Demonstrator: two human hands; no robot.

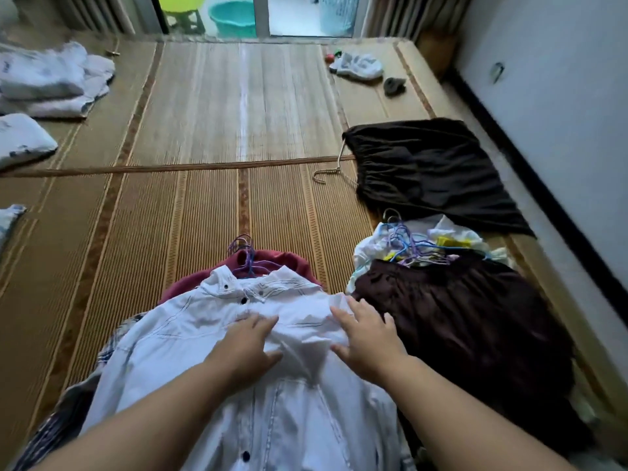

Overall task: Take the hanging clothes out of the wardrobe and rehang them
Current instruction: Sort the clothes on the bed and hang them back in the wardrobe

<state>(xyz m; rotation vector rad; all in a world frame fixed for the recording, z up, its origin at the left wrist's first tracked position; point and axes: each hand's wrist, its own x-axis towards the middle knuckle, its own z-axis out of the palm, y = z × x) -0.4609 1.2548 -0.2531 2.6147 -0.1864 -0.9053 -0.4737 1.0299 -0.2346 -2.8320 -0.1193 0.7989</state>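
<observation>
Head view: white shirt, dark buttons, crumpled.

Both bare forearms reach forward from the lower edge, converging slightly. The left grip and right grip (bare hands, both) lie palm down, fingers straight and slightly spread, thumbs turned inward.
</observation>
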